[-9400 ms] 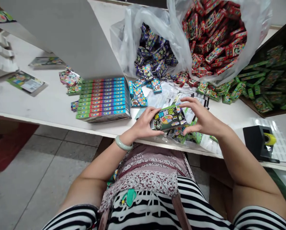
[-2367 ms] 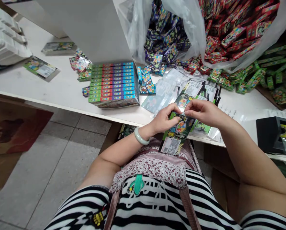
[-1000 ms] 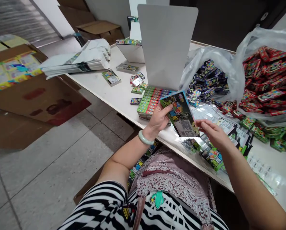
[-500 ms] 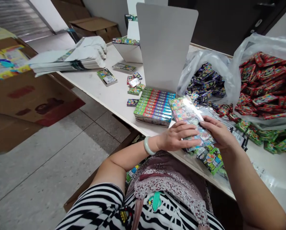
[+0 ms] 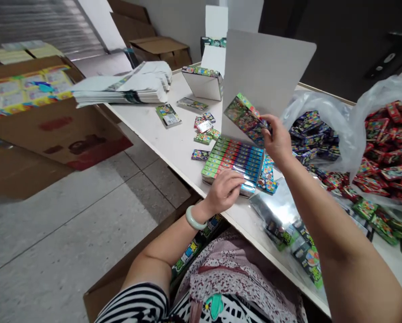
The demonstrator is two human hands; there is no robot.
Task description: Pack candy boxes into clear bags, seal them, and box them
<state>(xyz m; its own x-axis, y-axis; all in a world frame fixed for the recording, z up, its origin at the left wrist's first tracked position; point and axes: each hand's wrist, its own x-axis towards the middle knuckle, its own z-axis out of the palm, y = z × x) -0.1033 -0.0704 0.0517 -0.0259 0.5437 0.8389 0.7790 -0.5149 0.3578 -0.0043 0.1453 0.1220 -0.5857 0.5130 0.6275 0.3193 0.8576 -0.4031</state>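
My right hand [image 5: 277, 138] is raised, closed around the end of a flat pack of small colourful boxes [image 5: 244, 117]. The pack is tilted in front of the upright white lid. Below it, a white display box with an upright lid [image 5: 264, 67] holds tight rows of packs [image 5: 232, 157] with green, red, purple and blue edges. My left hand [image 5: 225, 190], with a pale bangle on the wrist, has its fingers bent together against the near end of these rows. Loose blue small boxes [image 5: 268, 177] lie at the right side of the display box.
Plastic bags of purple boxes [image 5: 317, 134] and red boxes [image 5: 389, 148] stand at the right, with green boxes [image 5: 382, 224] before them. Clear film packaging [image 5: 284, 215] lies near the front edge. Folded white card [image 5: 123, 89] is stacked at the left beside a brown carton [image 5: 59, 139].
My right hand has lifted the pack up and left, over the display box. My left hand has let go of the pack and moved to the near end of the rows. The view has shifted.
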